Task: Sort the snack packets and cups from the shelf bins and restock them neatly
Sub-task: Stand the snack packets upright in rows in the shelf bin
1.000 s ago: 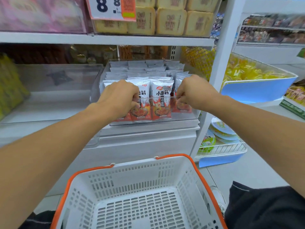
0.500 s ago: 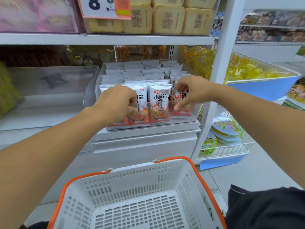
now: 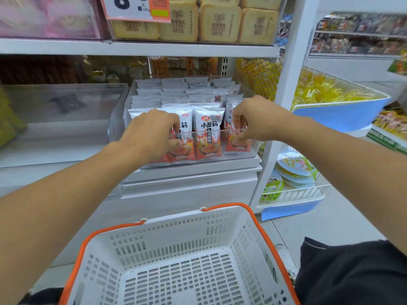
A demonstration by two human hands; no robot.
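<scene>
Shop aisle, white basket (image 3: 176,256) sitting nearest you, nothing in it. You're curling both hands over the clear bin (image 3: 253,146) front: left hand (image 3: 152,135) fingers pinching the front-row snack packets (image 3: 208,133), right hand (image 3: 253,119) pinching the rightmost one. Keep them upright, labels facing forward.

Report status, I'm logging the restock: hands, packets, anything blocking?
Left hand and right hand both grip front-row snack packets in the clear bin. White basket below, nothing inside. No obstruction.
</scene>
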